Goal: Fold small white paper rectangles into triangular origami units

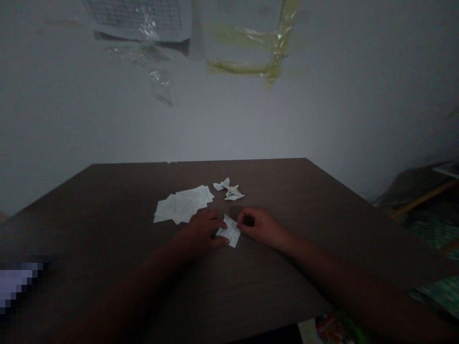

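White paper, printed with dark lines of text, forms the small sheet that I take as the reference for all positions. I see its print through the head camera, but the lettering is too small for me to read. The loose papers, spread in an overlapping pile beyond the small sheet and to its left, carry dense rows of text, likewise unreadable at this size. On the wall, high beyond the small sheet, I note a chart ruled in a grid, its entries blurred, and to its right a notice edged with yellow tape.

Grip status: my left hand rests at the left side of the small sheet, thumb and fingers spread apart, tips touching it. My right hand has thumb and forefinger brought together, pinching the small sheet at its right edge. The small sheet therefore lies between both hands, tilted in plan, on the brown table. Folded papers stand just beyond the small sheet, near the right end of the pile.
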The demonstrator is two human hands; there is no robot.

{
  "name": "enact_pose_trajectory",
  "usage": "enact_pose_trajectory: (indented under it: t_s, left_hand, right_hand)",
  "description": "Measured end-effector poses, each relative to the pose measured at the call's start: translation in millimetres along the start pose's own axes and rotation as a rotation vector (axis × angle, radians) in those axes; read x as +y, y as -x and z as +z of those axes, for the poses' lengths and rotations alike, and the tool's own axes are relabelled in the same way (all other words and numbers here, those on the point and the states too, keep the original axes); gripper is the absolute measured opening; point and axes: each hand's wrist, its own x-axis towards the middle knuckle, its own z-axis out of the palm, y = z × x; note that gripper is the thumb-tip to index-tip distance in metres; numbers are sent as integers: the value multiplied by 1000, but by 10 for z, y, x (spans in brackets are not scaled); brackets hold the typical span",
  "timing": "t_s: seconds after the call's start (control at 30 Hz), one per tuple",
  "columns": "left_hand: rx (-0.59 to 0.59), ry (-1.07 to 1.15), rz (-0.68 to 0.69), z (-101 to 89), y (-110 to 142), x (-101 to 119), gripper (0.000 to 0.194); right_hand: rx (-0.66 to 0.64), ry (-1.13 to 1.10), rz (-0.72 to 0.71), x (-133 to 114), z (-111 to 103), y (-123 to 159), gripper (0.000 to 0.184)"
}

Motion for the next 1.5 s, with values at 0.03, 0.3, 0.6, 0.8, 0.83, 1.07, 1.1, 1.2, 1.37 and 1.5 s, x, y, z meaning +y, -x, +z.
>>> enact_pose_trajectory:
  t_s: [0.03, 0.3, 0.6, 0.8, 0.83, 1.07, 1.1, 1.2, 1.37, 1.5]
  left_hand:
    - [3, 8, 18, 19, -10, -31, 29]
    - [42, 60, 138, 57, -23, -174, 30]
    - [3, 54, 87, 17, -50, -129, 27]
    - [25, 145, 94, 6, -27, -146, 25]
    - [31, 151, 95, 14, -28, -156, 24]
    - [63, 107, 39, 27, -42, -219, 18]
    - [54, 104, 51, 15, -40, -225, 20]
    - [20, 102, 104, -27, -29, -247, 22]
    - [-9, 110, 170, -63, -9, -266, 24]
    - [-20, 111, 167, -67, 3, -271, 22]
  right_hand:
    - [-10, 20, -60, 0, 7, 8, 6]
    - [-107, 173, -503, 1, -45, 71, 7]
    - [-169, 125, -598, 44, -36, 41, 10]
    - [-213, 170, -520, -3, -42, 81, 16]
    - [-212, 180, -509, -7, -36, 89, 21]
    - [-198, 221, -486, 13, 40, 108, 29]
    - [-200, 229, -495, 12, 43, 105, 28]
    - [-201, 248, -536, -3, 38, 97, 23]
    - [-208, 236, -522, -21, 25, 107, 30]
    - [-224, 231, -516, -19, 28, 111, 33]
